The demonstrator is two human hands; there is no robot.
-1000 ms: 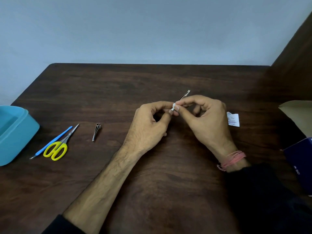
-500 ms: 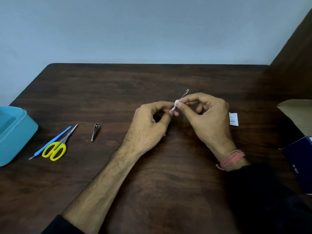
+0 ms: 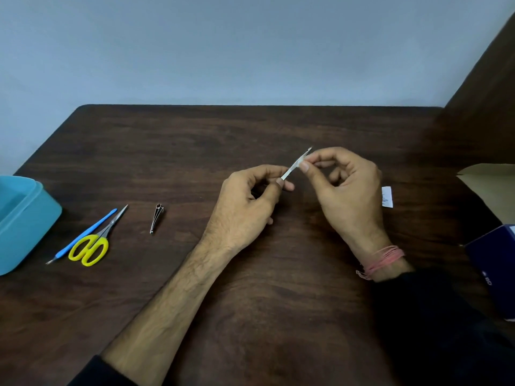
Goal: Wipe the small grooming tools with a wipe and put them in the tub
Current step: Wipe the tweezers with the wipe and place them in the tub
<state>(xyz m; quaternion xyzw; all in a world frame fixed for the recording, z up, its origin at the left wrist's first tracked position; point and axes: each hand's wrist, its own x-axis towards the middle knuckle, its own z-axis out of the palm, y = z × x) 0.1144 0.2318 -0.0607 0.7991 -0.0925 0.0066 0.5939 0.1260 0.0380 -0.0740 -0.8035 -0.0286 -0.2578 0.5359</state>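
Hands pinch one thin metal tool [image 3: 294,165]: left hand [image 3: 245,201] at its lower end, right hand [image 3: 345,188] near its tip. Yellow-handled scissors [image 3: 94,240] lie on the dark wood-grain surface [image 3: 250,302] beside a rounded blue plastic tub [image 3: 25,218].

A dark brown wooden table [image 3: 250,140] with visible grain fills the lower part of the view; its far left corner is rounded. Behind its far edge rises a plain, pale blue-grey wall [image 3: 223,45], evenly and softly lit. At the far right corner a dark brown panel [image 3: 485,87] slants up along the table's right edge, in shadow
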